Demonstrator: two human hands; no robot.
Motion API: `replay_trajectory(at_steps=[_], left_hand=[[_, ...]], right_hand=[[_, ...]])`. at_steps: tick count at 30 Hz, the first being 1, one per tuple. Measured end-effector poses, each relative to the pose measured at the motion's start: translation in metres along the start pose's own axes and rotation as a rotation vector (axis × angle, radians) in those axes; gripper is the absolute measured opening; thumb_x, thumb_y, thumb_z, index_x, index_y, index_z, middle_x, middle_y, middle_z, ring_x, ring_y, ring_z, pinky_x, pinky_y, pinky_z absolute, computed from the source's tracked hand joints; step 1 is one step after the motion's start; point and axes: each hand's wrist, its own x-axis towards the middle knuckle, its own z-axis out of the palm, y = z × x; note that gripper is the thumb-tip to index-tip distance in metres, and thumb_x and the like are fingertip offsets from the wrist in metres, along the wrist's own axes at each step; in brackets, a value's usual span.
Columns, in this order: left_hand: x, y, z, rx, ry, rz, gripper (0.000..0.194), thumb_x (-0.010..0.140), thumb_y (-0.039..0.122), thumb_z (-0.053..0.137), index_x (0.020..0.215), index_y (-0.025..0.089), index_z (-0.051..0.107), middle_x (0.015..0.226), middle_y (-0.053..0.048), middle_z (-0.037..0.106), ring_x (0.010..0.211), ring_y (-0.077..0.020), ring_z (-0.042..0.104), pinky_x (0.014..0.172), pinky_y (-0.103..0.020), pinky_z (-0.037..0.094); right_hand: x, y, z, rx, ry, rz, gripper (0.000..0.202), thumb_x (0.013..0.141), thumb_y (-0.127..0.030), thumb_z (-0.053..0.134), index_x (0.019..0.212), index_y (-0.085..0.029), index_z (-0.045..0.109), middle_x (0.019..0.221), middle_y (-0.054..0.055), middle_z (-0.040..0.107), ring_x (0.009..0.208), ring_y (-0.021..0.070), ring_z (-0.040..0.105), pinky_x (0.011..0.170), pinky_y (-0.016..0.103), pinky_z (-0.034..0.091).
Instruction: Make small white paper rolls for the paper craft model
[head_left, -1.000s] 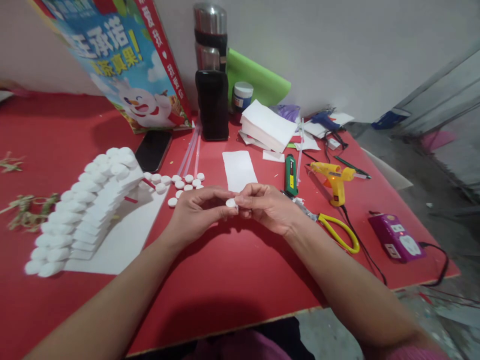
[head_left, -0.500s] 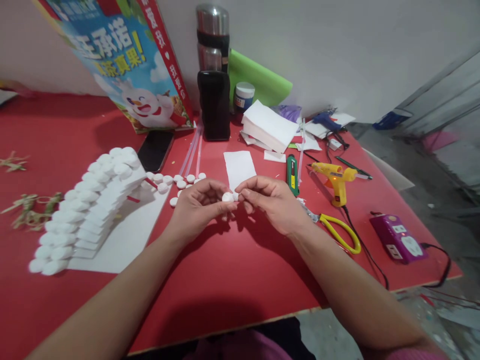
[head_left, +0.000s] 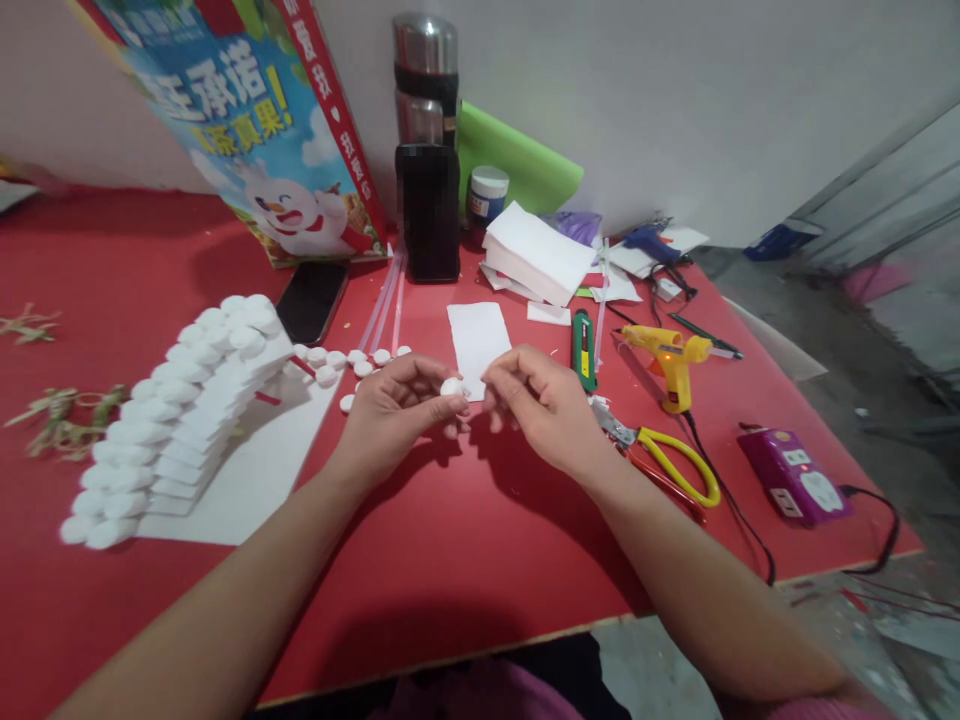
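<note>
Between the thumb and fingers of my left hand is a small white round disc, held above the red table. My right hand is just right of it, thumb and forefinger pinched together; whatever they may hold is too small to make out. A small gap separates the right fingertips from the disc. Behind both hands lies a white paper sheet. Several loose white discs are scattered beyond my left hand. Further left, a curved double row of white discs is joined to overlapping white strips on a white board.
To the right are a green cutter, yellow glue gun, yellow-and-red-handled pliers and purple power socket with cords. Behind stand a propped black phone, a steel flask, a paper stack and a printed bag.
My right fingertips have drawn away to the right from the disc, opening a small gap. My left hand still holds the disc, slightly higher. More of the pliers now shows.
</note>
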Motion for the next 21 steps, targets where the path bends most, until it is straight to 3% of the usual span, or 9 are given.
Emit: replay_trajectory(at_steps=[2, 4, 8, 15, 21], left_hand=[[0.000, 0.001, 0.000, 0.003, 0.002, -0.005, 0.031, 0.074, 0.025, 0.093, 0.090, 0.018, 0.068, 0.070, 0.000, 0.076, 0.053, -0.0151, 0.072, 0.051, -0.023, 0.059], [0.000, 0.001, 0.000, -0.002, -0.001, 0.000, 0.031, 0.074, 0.025, 0.094, 0.090, 0.017, 0.068, 0.070, 0.000, 0.077, 0.054, -0.0153, 0.072, 0.053, -0.023, 0.059], [0.000, 0.001, 0.001, -0.033, -0.016, 0.011, 0.031, 0.073, 0.024, 0.095, 0.088, 0.017, 0.069, 0.070, 0.001, 0.077, 0.054, -0.0146, 0.073, 0.054, -0.022, 0.059], [0.000, -0.003, -0.001, -0.030, -0.048, -0.041, 0.030, 0.075, 0.024, 0.094, 0.093, 0.018, 0.070, 0.074, 0.000, 0.077, 0.060, -0.0152, 0.074, 0.059, -0.023, 0.061], [0.001, -0.005, -0.003, -0.033, -0.109, -0.119, 0.029, 0.086, 0.037, 0.086, 0.103, 0.018, 0.071, 0.082, -0.004, 0.077, 0.065, -0.0180, 0.074, 0.061, -0.031, 0.064]], right_hand=[[0.000, -0.001, 0.001, -0.015, -0.003, -0.035, 0.012, 0.101, -0.035, 0.067, 0.107, -0.024, 0.065, 0.104, 0.004, 0.074, 0.091, 0.0174, 0.069, 0.079, 0.032, 0.052], [-0.001, -0.001, 0.003, -0.011, -0.009, -0.042, 0.014, 0.097, -0.033, 0.072, 0.107, -0.025, 0.068, 0.110, 0.005, 0.074, 0.100, 0.0199, 0.069, 0.084, 0.034, 0.053], [-0.003, -0.003, 0.009, -0.046, 0.021, -0.049, 0.013, 0.096, -0.035, 0.073, 0.093, -0.024, 0.068, 0.098, 0.005, 0.072, 0.090, 0.0194, 0.069, 0.080, 0.035, 0.053], [-0.001, -0.002, 0.008, -0.191, 0.043, -0.100, 0.010, 0.097, -0.027, 0.067, 0.088, -0.023, 0.069, 0.088, 0.002, 0.072, 0.080, 0.0164, 0.066, 0.071, 0.032, 0.048], [0.003, 0.001, 0.003, -0.188, 0.058, -0.066, 0.013, 0.098, -0.029, 0.067, 0.086, -0.023, 0.071, 0.086, 0.003, 0.075, 0.080, 0.0181, 0.068, 0.074, 0.033, 0.050]])
